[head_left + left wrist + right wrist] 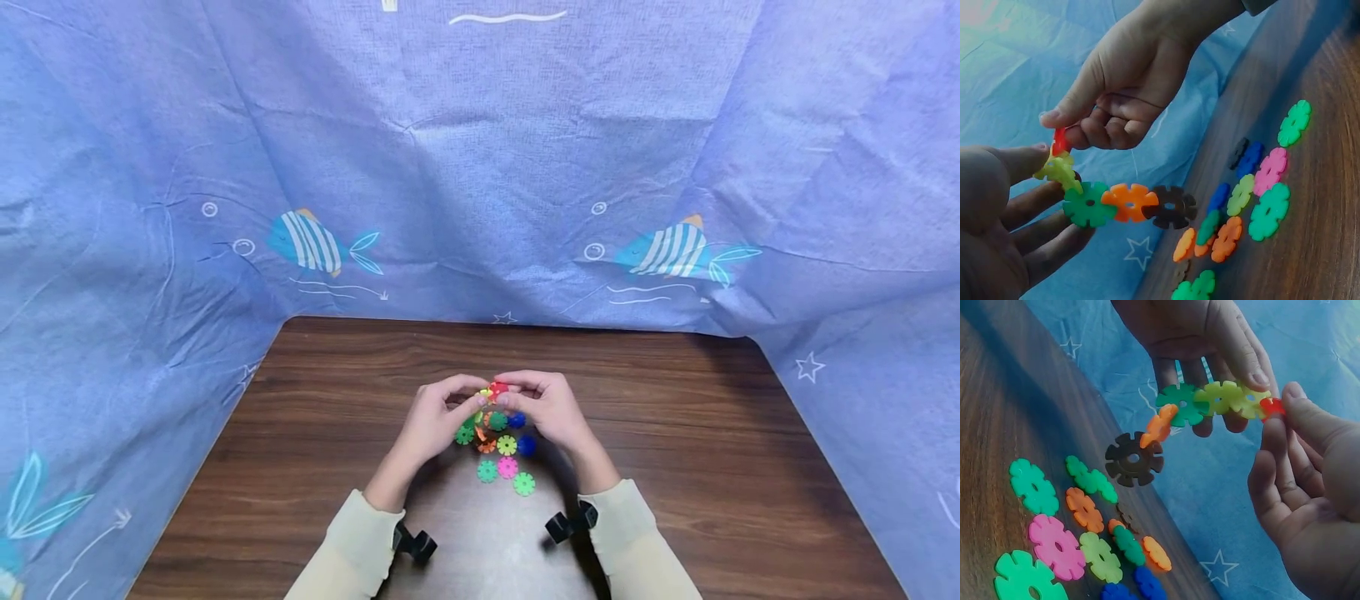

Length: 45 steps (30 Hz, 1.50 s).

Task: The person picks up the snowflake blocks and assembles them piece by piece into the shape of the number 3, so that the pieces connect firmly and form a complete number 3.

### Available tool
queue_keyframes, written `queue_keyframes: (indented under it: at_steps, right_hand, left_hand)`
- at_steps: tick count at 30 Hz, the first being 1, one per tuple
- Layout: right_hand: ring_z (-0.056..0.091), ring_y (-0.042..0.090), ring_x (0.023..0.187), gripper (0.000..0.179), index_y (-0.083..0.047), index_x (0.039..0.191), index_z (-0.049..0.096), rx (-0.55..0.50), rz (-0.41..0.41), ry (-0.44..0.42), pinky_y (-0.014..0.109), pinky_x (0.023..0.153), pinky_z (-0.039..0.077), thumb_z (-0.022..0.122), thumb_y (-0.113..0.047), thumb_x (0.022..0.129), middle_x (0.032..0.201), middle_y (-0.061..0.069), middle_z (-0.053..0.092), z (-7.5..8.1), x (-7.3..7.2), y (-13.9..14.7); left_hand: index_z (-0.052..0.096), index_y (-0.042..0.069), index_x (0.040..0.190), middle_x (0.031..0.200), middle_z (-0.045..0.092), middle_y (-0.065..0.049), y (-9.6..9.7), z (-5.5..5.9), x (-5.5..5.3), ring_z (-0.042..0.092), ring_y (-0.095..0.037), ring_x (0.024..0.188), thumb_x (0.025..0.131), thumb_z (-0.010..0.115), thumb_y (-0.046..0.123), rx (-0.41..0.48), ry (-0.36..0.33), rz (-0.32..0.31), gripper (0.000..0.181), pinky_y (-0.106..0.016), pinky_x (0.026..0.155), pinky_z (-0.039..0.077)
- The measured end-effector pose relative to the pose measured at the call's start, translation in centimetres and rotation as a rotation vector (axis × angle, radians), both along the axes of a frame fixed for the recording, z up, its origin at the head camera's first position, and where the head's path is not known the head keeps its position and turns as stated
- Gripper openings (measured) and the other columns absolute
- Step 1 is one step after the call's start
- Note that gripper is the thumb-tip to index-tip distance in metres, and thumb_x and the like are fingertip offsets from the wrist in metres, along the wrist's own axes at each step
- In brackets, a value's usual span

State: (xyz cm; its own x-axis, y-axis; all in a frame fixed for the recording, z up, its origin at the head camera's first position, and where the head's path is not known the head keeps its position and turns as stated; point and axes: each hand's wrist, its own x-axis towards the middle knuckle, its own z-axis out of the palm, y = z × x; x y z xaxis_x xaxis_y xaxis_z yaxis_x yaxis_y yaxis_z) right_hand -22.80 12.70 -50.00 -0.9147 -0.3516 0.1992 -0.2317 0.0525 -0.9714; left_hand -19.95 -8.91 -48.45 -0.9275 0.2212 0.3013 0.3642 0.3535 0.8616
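Head view puts both hands over a wood-grain table (660, 417), partly covering the chain of notched discs (1192, 412) held up between them. Right hand (551, 408) pinches the red disc (1272, 407) at one end by thumb and forefinger; left hand (431, 417) pinches the neighbouring yellow-green disc (1244, 409), its other fingers extended behind the chain. Next come a second yellow-green disc, then green, orange and brown ones, the brown hanging free at the far end.

Beneath lies a loose cluster: a pink disc (1044, 540) near the front, blue discs (1149, 584), a joined green pair (1091, 476), and a dark green disc (1127, 544) overlapping an orange one; whether those two interlock I cannot tell. A loose brown disc (1127, 515) is mostly hidden behind others. Fish-printed blue cloth (480, 167) encloses the table's back and sides; black wrist mounts (412, 544) sit by the pale sleeves (348, 542).
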Motion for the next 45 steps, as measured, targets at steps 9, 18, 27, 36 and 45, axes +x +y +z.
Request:
queue_keyframes:
  at_steps: [9, 18, 27, 36, 45]
  right_hand:
    - [0.066, 0.014, 0.069, 0.025, 0.001, 0.116, 0.073, 0.035, -0.072, 0.049, 0.025, 0.057, 0.054, 0.077, -0.006, 0.092, 0.095, 0.021, 0.073, 0.9, 0.0, 0.6]
    - [0.066, 0.013, 0.077, 0.025, -0.005, 0.109, 0.077, 0.436, -0.072, 0.116, 0.029, 0.072, 0.056, 0.083, -0.017, 0.087, 0.087, 0.0, 0.074, -0.5, -1.2, 2.4]
    - [0.064, 0.006, 0.077, 0.02, -0.013, 0.1, 0.078, 0.793, -0.009, 0.191, 0.029, 0.074, 0.055, 0.085, -0.023, 0.085, 0.084, -0.008, 0.073, -2.3, -1.7, 2.3]
    - [0.064, 0.009, 0.079, 0.022, -0.017, 0.093, 0.077, 0.917, -0.031, 0.186, 0.036, 0.077, 0.056, 0.091, -0.026, 0.078, 0.083, -0.008, 0.07, -3.3, -1.7, 1.6]
    - [0.067, 0.011, 0.082, 0.017, -0.015, 0.091, 0.068, 0.782, -0.068, 0.165, 0.038, 0.082, 0.057, 0.081, -0.005, 0.086, 0.084, -0.003, 0.072, -1.9, -2.1, 1.8]
  left_hand:
    - [0.078, 0.01, 0.104, 0.093, 0.078, -0.002, -0.8, 0.3, -0.4, 0.072, -0.012, 0.084, 0.096, 0.074, 0.014, 0.034, -0.012, 0.072, 0.01, -0.028, 0.078, 0.059]
    - [0.075, 0.002, 0.105, 0.091, 0.076, -0.016, -1.8, 0.6, -1.0, 0.069, -0.011, 0.076, 0.097, 0.07, 0.008, 0.213, -0.063, 0.136, 0.011, -0.02, 0.067, 0.055]
    - [0.065, -0.009, 0.11, 0.097, 0.074, -0.029, -2.2, 1.3, -0.9, 0.075, -0.02, 0.083, 0.101, 0.062, 0.001, 0.338, -0.186, 0.184, 0.014, -0.021, 0.07, 0.06]
    - [0.063, -0.01, 0.109, 0.092, 0.073, -0.026, -2.3, 1.4, -0.9, 0.072, -0.012, 0.074, 0.101, 0.062, 0.001, 0.387, -0.237, 0.147, 0.013, -0.026, 0.065, 0.061]
    - [0.071, -0.005, 0.108, 0.095, 0.076, -0.022, -2.2, 1.4, -0.7, 0.07, -0.012, 0.076, 0.097, 0.068, 0.003, 0.284, -0.192, 0.127, 0.013, -0.022, 0.067, 0.057]
